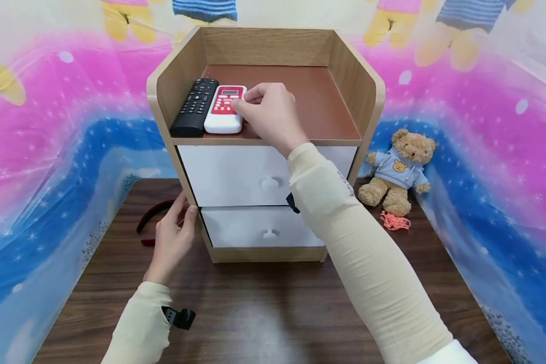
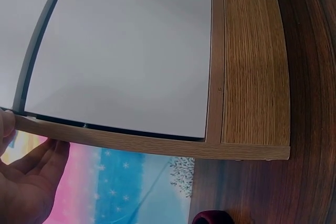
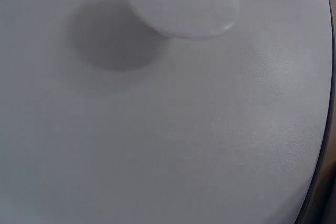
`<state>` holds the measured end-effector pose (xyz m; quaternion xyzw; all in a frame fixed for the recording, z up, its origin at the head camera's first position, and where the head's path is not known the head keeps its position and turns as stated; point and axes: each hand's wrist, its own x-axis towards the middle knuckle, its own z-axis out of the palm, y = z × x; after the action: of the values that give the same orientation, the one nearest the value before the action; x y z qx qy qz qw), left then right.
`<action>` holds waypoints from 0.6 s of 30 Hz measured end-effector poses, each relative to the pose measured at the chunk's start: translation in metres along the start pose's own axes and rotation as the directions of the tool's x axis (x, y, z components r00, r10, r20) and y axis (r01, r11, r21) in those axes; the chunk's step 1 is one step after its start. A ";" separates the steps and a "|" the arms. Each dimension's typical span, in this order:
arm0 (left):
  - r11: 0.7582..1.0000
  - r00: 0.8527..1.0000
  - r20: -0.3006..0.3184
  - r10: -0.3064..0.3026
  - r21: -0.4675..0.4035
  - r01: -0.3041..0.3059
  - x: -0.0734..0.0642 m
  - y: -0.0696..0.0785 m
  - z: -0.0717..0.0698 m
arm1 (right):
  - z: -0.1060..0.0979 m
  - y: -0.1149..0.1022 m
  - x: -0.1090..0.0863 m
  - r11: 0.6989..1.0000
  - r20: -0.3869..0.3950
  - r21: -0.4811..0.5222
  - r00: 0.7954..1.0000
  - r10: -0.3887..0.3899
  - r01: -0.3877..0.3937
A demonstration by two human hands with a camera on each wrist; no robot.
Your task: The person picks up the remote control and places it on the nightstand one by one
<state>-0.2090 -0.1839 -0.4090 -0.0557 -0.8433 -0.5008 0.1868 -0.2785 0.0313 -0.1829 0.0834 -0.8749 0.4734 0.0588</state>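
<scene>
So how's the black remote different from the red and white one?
The black remote is longer and slimmer than the red-and-white remote. The red-and-white remote has a little screen; the black remote shows none. Both lie buttons up, side by side, on the brown cabinet top.

Head view is bright; the tabletop (image 1: 264, 328) shows glare; wrist views look dimmer, bowed.

Home-like corner, child-themed decor; exact room can't be told. Evidence: pink-and-blue star-printed sheeting (image 1: 50, 76) around it, dark wood-grain surface (image 1: 255, 313), small wood-look cabinet (image 1: 268, 45) with white drawers (image 1: 218, 177), curly brown plush teddy bear (image 1: 398, 167), red-and-white plastic remote control (image 1: 223, 121).
</scene>
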 end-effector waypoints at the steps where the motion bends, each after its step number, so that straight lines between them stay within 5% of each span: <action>1: 1.000 1.000 0.001 0.001 0.001 -0.001 0.000 0.000 0.000 | 0.000 0.000 0.000 1.000 0.000 0.001 1.000 0.000 0.000; 18: 0.999 0.999 -0.002 -0.034 0.018 0.034 -0.001 0.002 0.002 | -0.004 0.002 -0.003 0.998 -0.002 0.065 1.000 -0.017 0.017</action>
<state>-0.2086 -0.1813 -0.4087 -0.0394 -0.8485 -0.4963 0.1795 -0.2759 0.0360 -0.1830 0.0924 -0.8583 0.5011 0.0607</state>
